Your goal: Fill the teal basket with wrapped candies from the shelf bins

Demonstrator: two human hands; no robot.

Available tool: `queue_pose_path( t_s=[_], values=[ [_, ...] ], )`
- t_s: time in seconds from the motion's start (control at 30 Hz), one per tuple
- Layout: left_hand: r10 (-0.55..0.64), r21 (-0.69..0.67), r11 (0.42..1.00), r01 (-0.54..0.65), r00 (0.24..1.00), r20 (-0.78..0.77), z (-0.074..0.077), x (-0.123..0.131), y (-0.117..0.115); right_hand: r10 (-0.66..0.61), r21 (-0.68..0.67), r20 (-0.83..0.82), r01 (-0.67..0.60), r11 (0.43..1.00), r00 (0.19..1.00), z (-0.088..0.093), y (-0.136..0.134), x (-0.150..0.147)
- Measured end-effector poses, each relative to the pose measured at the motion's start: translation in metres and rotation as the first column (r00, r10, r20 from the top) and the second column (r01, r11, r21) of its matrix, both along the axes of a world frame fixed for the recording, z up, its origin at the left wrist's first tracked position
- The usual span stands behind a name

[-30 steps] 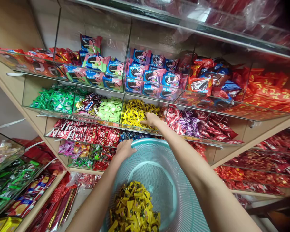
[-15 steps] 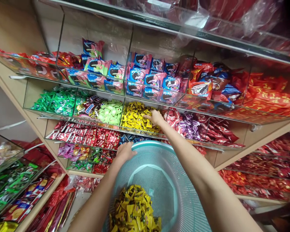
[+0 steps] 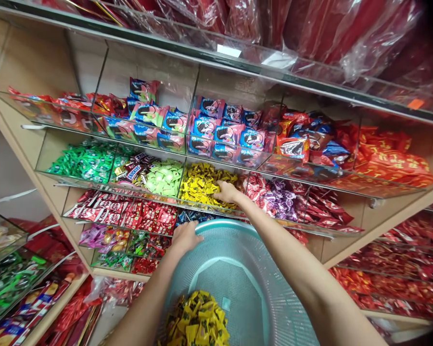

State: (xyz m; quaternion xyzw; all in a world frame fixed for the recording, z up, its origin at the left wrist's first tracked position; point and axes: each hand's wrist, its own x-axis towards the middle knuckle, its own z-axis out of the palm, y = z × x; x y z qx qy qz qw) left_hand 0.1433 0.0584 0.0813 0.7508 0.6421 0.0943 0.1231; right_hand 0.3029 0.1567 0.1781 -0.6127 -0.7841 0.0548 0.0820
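Note:
My left hand (image 3: 185, 237) grips the far rim of a teal plastic basket (image 3: 245, 274) held in front of the shelves. A heap of yellow wrapped candies (image 3: 198, 322) lies in the basket's near part. My right hand (image 3: 226, 192) reaches over the basket into the clear bin of yellow candies (image 3: 200, 182) on the middle shelf. Its fingers are curled down into the pile on the bin's right side; what they hold, if anything, is hidden.
Clear-fronted bins line the wooden shelves: green candies (image 3: 82, 161), Snickers (image 3: 132, 171), pale green sweets (image 3: 164, 175), red and purple sweets (image 3: 277, 197), KitKat packs (image 3: 108, 209), Oreo packs (image 3: 216, 132). Red bags (image 3: 310, 33) fill the top shelf. A second rack (image 3: 14, 274) stands at the left.
The view has tilted upward, showing more of the top shelf. My right hand shifted slightly within the yellow candy bin. My left hand stays on the basket rim.

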Motion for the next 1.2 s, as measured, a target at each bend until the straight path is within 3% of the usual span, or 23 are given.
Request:
queue_pose_path(
  t_s=[0.27, 0.6, 0.73, 0.87, 1.03, 1.2],
  values=[
    [0.0, -0.027, 1.0, 0.0, 1.0, -0.004, 0.002, 0.002, -0.002, -0.105, -0.065, 0.049, 0.109, 0.992, 0.993, 0.013, -0.008, -0.017],
    [-0.002, -0.019, 1.0, 0.002, 1.0, -0.01, 0.002, 0.0, -0.003, -0.192, -0.097, -0.04, 0.188, 0.977, 0.981, 0.014, 0.0, -0.015],
    [0.0, -0.028, 1.0, -0.001, 1.0, -0.016, 0.002, 0.001, -0.003, -0.208, -0.026, 0.022, 0.209, 0.978, 0.978, 0.008, -0.007, -0.03],
    [0.007, -0.029, 1.0, -0.007, 1.0, -0.012, 0.001, 0.001, -0.003, -0.134, 0.049, 0.103, 0.129, 0.99, 0.986, 0.001, -0.01, -0.037],
    [0.014, -0.031, 0.999, -0.014, 1.0, 0.002, 0.001, -0.001, -0.004, -0.065, 0.066, 0.046, 0.061, 0.996, 0.997, -0.003, -0.006, -0.021],
    [0.014, -0.043, 0.999, -0.013, 1.0, 0.007, 0.004, -0.002, -0.008, -0.123, 0.14, -0.085, 0.134, 0.981, 0.989, 0.0, 0.0, -0.006]
  ],
)
